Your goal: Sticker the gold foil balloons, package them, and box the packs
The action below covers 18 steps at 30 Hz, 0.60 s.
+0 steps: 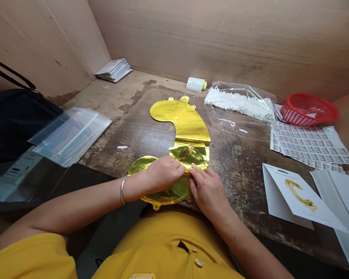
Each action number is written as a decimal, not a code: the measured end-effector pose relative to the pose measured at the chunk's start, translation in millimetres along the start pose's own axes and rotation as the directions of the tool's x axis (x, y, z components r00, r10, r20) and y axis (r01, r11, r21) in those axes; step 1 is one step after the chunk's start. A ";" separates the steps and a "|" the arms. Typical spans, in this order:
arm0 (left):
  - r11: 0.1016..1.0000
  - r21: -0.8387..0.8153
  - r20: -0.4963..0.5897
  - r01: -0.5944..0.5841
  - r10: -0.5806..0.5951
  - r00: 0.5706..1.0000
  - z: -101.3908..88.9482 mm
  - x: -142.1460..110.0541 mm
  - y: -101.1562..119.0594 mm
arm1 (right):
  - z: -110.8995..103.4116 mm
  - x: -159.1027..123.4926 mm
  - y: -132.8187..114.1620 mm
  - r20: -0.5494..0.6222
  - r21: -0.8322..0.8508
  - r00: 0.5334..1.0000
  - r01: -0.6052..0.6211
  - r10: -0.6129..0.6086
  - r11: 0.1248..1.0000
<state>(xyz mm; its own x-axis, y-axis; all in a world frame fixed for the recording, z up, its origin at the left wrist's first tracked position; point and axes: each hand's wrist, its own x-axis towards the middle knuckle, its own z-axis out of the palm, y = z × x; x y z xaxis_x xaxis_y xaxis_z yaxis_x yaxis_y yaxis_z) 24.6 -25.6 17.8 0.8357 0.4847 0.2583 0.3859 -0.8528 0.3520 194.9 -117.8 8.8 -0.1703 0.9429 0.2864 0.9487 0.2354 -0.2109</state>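
A flat gold foil balloon, curved like a letter C, lies on the worn wooden table with its lower part near my body. Creases cross its middle, and an orange spot shows on the foil there. My left hand is closed at the crease, knuckles up, with its fingertips on the foil. Opposite it, my right hand has its thumb and fingers closed on the same crease. The two hands almost meet. Part of the balloon's lower curve is hidden under my left hand and forearm.
A folded white card picturing a gold C stands right, near sticker sheets and a red basket. Behind lies a clear bag of white sticks. Clear plastic sleeves overhang the left edge; a stack of white packets is in the back corner.
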 end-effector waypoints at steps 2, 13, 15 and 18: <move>0.990 0.087 0.057 -0.111 0.107 0.993 1.6 -2.0 18.2 | -3.2 -2.8 2.0 -0.032 0.032 0.999 0.023 -0.022 0.999; 0.977 -0.056 0.040 -0.204 0.207 0.978 10.7 -32.7 -3.7 | -14.1 -20.1 39.6 0.070 0.114 0.988 0.130 -0.138 0.985; 0.971 -0.122 0.069 -0.207 0.216 0.974 10.2 -36.2 -11.7 | -14.5 -26.0 33.1 0.092 0.120 0.991 0.089 -0.100 0.989; 0.951 -0.237 0.109 -0.201 0.231 0.967 5.3 -40.7 -15.6 | -10.2 -31.5 25.4 0.081 0.175 0.997 0.003 -0.017 0.985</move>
<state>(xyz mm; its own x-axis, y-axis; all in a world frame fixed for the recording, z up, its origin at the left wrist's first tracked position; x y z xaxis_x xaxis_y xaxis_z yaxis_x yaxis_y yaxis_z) -13.4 -33.1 -3.0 0.9397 0.2502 0.2332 0.1064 -0.8619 0.4959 227.1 -143.9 4.0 -0.2076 0.9547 0.2132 0.8871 0.2756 -0.3703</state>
